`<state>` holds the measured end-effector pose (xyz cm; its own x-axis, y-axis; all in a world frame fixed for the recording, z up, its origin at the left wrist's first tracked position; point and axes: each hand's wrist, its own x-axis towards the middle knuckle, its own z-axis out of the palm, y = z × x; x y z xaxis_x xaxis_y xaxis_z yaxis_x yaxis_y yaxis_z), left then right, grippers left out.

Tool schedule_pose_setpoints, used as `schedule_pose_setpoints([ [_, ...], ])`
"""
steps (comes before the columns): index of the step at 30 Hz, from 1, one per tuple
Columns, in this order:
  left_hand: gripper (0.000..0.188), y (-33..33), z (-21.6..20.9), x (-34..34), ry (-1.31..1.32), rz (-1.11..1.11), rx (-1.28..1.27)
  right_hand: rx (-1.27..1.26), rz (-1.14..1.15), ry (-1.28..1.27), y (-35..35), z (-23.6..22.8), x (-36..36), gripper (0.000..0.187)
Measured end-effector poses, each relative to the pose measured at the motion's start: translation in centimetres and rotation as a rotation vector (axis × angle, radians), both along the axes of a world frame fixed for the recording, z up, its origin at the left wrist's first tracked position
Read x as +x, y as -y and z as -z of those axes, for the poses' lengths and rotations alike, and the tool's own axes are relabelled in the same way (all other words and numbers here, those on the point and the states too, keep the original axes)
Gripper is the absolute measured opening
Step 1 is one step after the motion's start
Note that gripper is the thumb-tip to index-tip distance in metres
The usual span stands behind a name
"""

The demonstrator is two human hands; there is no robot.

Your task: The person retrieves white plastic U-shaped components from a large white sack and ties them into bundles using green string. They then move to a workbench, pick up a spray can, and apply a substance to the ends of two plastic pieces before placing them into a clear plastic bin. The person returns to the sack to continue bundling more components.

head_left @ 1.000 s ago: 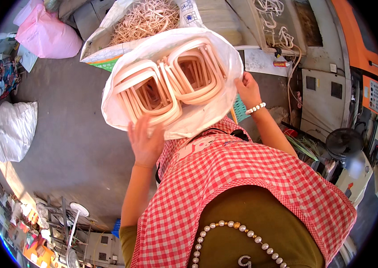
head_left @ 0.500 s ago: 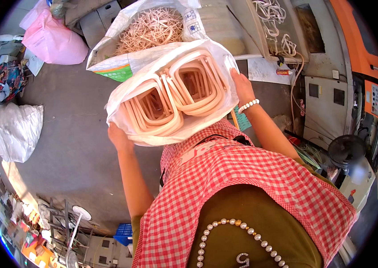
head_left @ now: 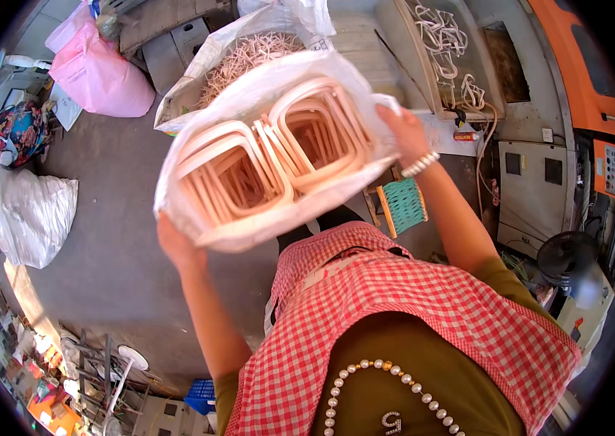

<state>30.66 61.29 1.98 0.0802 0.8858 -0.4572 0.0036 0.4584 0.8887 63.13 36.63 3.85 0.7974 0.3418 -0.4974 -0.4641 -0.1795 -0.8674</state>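
Observation:
Between my two hands hangs a white woven sack (head_left: 242,238), its mouth spread wide. Inside stand two stacks of pale pink, rounded-square plastic frames (head_left: 289,190), side by side. My left hand (head_left: 180,245) is closed on the sack's near left rim, with its fingertips hidden behind the cloth. My right hand (head_left: 404,136), with a beaded bracelet at the wrist, grips the bunched rim at the right. Just beyond, partly covered by the held sack, is another white sack (head_left: 176,109) full of thin pink plastic scraps (head_left: 249,62).
A small stool with a green woven seat (head_left: 403,206) stands below my right hand. Far right, a tray (head_left: 492,87) holds loose pale loops. Pink (head_left: 100,73) and white (head_left: 35,214) sacks lie on the left. A black fan (head_left: 565,254) and an orange machine (head_left: 576,65) stand at right.
The held sack has come closer and swung slightly left and down, both hands still on its rim. More of the green stool now shows, and less of the scrap sack.

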Motion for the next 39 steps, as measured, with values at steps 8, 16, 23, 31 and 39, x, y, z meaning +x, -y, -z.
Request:
schedule_pose_setpoints([
  [8,0.037,-3.5,-3.9,0.8,0.044,0.115,0.040,-0.104,-0.157,0.147,-3.1,-3.3,2.1,0.029],
  [16,0.034,-1.2,4.8,-0.3,-0.012,-0.036,-0.038,-0.372,-0.216,0.177,-0.8,4.8,-0.9,0.027],
  [23,0.033,-4.2,-4.6,-0.5,-0.028,0.115,0.109,-0.030,-0.157,0.111,-2.7,-4.4,-0.4,0.026],
  [31,0.036,-1.3,5.8,-6.3,-0.235,0.086,0.105,-0.372,-0.323,0.323,1.3,6.5,-1.5,0.030],
  [39,0.045,-1.1,0.6,-3.6,-0.210,0.074,-0.017,-0.378,-0.231,0.349,1.7,4.0,-2.6,0.034],
])
